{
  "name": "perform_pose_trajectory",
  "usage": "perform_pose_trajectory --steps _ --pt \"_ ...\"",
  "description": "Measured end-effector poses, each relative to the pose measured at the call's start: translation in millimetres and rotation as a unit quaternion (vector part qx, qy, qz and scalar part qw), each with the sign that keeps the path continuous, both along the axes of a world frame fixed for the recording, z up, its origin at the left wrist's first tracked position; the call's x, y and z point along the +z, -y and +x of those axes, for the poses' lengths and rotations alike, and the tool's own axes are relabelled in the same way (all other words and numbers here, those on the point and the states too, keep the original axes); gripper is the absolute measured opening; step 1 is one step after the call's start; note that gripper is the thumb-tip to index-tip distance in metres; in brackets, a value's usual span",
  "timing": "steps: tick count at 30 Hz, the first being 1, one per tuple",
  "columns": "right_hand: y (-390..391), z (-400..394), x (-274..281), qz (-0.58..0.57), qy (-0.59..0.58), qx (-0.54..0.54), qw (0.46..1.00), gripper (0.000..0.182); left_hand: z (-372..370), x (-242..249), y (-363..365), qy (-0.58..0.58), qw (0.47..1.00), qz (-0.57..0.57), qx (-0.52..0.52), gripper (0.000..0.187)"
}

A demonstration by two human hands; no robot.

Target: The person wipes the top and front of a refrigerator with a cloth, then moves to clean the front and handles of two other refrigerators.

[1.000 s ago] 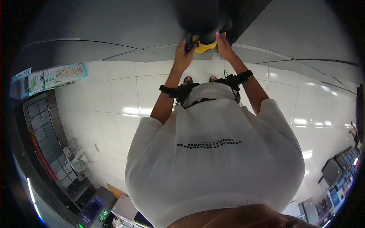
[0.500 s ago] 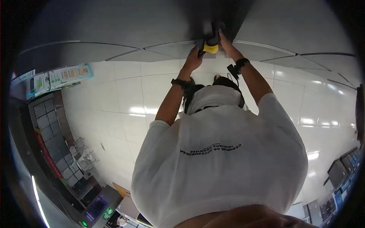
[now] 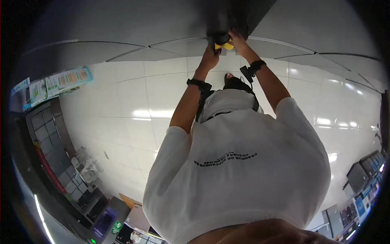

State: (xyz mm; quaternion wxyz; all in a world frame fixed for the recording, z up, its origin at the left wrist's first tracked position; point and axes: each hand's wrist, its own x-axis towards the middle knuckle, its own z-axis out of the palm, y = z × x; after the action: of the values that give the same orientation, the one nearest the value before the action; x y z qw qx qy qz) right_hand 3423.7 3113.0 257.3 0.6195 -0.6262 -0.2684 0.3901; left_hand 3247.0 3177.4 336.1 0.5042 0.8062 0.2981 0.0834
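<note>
A yellow and black object [image 3: 226, 46] is held between my two hands at the edge of a dark grey surface [image 3: 122, 24]. My left hand [image 3: 210, 58] has its fingers closed on the left side of it, by a black part. On the right side, my right hand [image 3: 239, 42] grips it with the thumb side towards the top. A dark rounded part [image 3: 221, 38] sits just above the yellow piece, low in contrast against the surface. Fine details of the object are too small and dark to make out. Both wrists wear black straps.
The grey surface's edge runs across the top. Below lies a pale tiled floor [image 3: 122, 93]. A printed board [image 3: 61, 85] stands at the left, and white chairs [image 3: 86, 164] are lower left. Dark boxlike items [image 3: 359, 179] are at the far right.
My hands and the object have shifted slightly, and the yellow part sits a little higher. The dark part above it looks rounder. My right foot stays visible; the other is now hidden.
</note>
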Motion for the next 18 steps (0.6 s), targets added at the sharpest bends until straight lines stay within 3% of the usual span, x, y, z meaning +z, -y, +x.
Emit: perform_pose_trajectory --steps 1,2,3,4,5,6,7,9,10,11,12,13,15,16,17,18 --pt "0 4 -17 0.015 0.141 0.016 0.99 0.049 -2 -1 -3 0.004 1.0 -0.002 0.008 0.055" --pt "9 7 -5 -0.035 0.37 0.108 0.922 0.038 -4 -6 -6 -0.007 0.997 -0.046 0.054 0.051" --pt "12 6 5 -0.034 0.374 0.12 0.919 0.038 -4 -11 -10 -0.017 0.991 -0.09 0.101 0.047" --pt "17 4 24 -0.031 0.128 0.113 0.985 0.034 -7 -54 -19 0.119 0.986 -0.051 0.103 0.058" --pt "28 0 44 -0.035 -0.126 0.099 0.986 0.03 -7 -55 -21 0.125 0.983 -0.055 0.119 0.058" --pt "35 -9 84 -0.039 -0.187 0.071 0.979 0.027 -9 -49 -27 0.09 0.988 -0.056 0.116 0.059" --pt "38 -5 75 -0.048 -0.18 0.091 0.978 0.027 -10 -46 -33 0.056 0.99 -0.057 0.115 0.06" --pt "52 10 38 0.016 0.1 0.155 0.983 0.035 -1 -48 -44 0.002 0.983 -0.077 0.166 0.06" --pt "48 5 55 0.017 0.105 0.172 0.979 0.035 1 -44 -51 -0.035 0.981 -0.13 0.141 0.063" --pt "53 -9 84 -0.014 0.004 0.138 0.99 0.036 2 -43 -58 -0.072 0.974 -0.183 0.113 0.067" --pt "49 -14 101 -0.05 -0.096 0.1 0.989 0.038 2 -88 -70 -0.009 0.983 -0.164 0.086 0.071" --pt "49 -6 73 -0.055 0.02 0.135 0.989 0.041 1 -101 -73 0.003 0.982 -0.163 0.098 0.071" --pt "56 -11 98 -0.064 0.246 0.186 0.949 0.041 -4 -107 -68 0.028 0.979 -0.201 0.026 0.078" --pt "58 -20 123 -0.126 0.17 0.189 0.959 0.047 -7 -64 -57 0.025 0.99 -0.134 0.024 0.086" --pt "55 -21 114 -0.116 0.334 0.204 0.913 0.049 -2 -100 -60 0.037 0.99 -0.135 0.032 0.086" --pt "57 -16 105 -0.124 0.323 0.219 0.912 0.049 5 -138 -67 0.098 0.987 -0.101 0.076 0.077"
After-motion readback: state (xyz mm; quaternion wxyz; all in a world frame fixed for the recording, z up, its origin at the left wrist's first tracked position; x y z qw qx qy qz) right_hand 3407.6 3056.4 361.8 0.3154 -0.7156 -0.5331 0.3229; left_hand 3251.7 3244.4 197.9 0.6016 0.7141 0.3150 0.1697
